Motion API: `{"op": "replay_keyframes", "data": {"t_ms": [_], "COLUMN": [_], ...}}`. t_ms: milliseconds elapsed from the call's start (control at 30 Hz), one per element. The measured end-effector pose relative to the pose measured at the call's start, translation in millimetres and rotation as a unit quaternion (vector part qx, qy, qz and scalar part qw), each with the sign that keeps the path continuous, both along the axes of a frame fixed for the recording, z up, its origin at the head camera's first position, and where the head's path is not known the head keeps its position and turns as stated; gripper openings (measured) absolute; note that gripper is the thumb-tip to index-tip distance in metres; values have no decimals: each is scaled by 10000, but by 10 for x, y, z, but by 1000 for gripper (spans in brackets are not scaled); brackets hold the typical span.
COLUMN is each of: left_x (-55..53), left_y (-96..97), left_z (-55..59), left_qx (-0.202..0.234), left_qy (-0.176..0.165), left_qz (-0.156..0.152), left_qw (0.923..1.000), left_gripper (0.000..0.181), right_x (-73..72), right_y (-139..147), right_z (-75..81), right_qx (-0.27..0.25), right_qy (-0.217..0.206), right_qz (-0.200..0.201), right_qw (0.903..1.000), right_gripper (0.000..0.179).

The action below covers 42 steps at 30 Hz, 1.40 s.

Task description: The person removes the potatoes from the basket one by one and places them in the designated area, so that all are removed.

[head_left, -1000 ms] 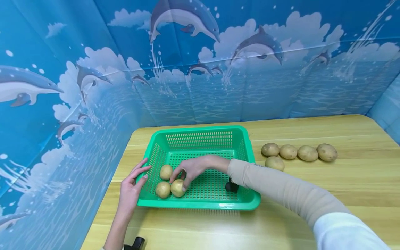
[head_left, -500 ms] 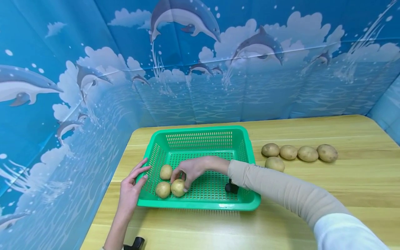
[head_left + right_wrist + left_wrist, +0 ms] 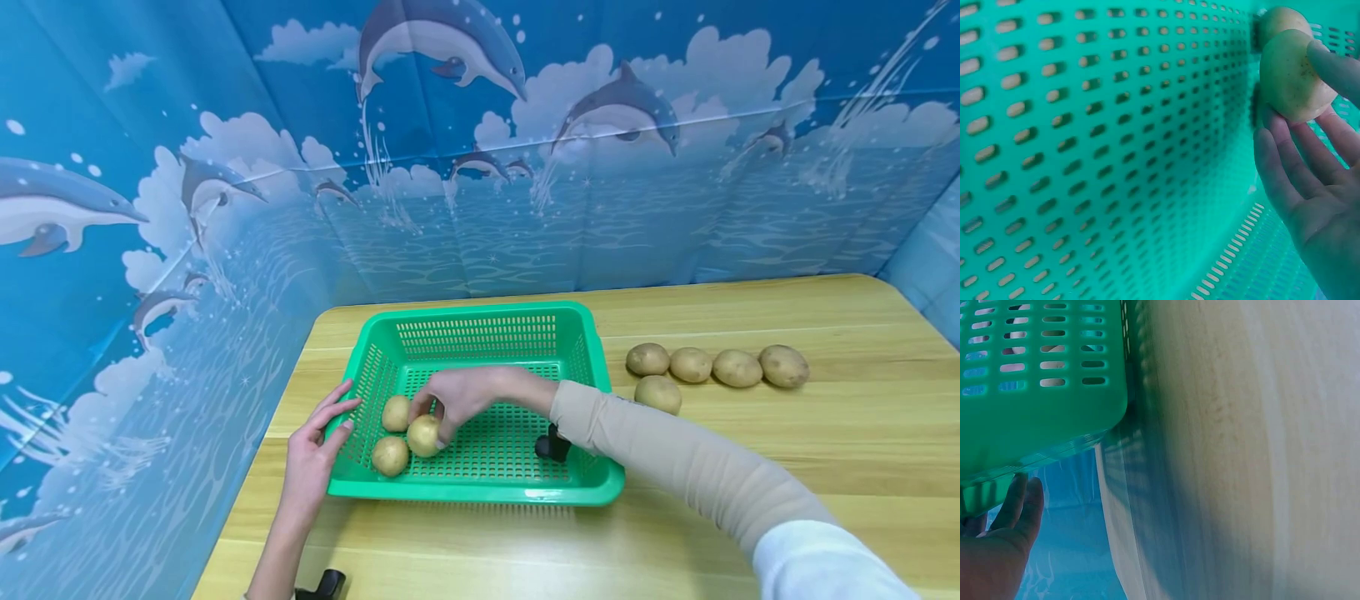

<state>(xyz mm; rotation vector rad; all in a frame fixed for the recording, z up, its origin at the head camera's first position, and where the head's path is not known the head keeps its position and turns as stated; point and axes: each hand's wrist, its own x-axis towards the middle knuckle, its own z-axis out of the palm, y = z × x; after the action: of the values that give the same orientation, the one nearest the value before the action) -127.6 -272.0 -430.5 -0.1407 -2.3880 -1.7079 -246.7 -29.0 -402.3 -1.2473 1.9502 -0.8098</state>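
In the head view a green plastic basket [image 3: 487,495] stands on the wooden table. My right hand [image 3: 467,393] reaches inside it and holds a potato [image 3: 424,436] between thumb and fingertips. The right wrist view shows this potato [image 3: 1291,78] up close, with the thumb on one side and the fingers on the other. Two more potatoes lie at the left end of the basket, one farther back [image 3: 396,413] and one nearer [image 3: 390,457]. My left hand [image 3: 313,454] touches the basket's left rim with extended fingers. Its fingers [image 3: 1027,509] show against the outer side in the left wrist view.
Right of the basket, several potatoes [image 3: 737,368] lie in a row on the table [image 3: 840,433], with another potato [image 3: 658,394] in front. A blue dolphin-print curtain [image 3: 480,208] hangs behind and to the left.
The right hand has shifted the held potato slightly up and away from the nearer potato in the head view. My left hand stays at the rim.
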Motion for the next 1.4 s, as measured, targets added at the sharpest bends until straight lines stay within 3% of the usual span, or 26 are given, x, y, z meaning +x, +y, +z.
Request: {"op": "replay_keyframes", "data": {"t_ms": [400, 767, 1400], "left_x": [-20, -13, 6], "left_y": [13, 18, 1], "left_z": [4, 9, 8], "left_qx": [32, 5, -10], "left_qy": [132, 104, 25], "left_qz": [2, -17, 28], "left_qw": [9999, 9999, 10000], "left_gripper": [27, 27, 26], "right_x": [-35, 45, 271], "right_y": [108, 195, 437], "right_z": [192, 317, 558], "right_qx": [-682, -894, -1052], "right_qy": [633, 884, 1096], "right_qz": [-383, -1235, -1462], "right_qw": [9949, 9843, 9775], "right_gripper": [43, 45, 44]}}
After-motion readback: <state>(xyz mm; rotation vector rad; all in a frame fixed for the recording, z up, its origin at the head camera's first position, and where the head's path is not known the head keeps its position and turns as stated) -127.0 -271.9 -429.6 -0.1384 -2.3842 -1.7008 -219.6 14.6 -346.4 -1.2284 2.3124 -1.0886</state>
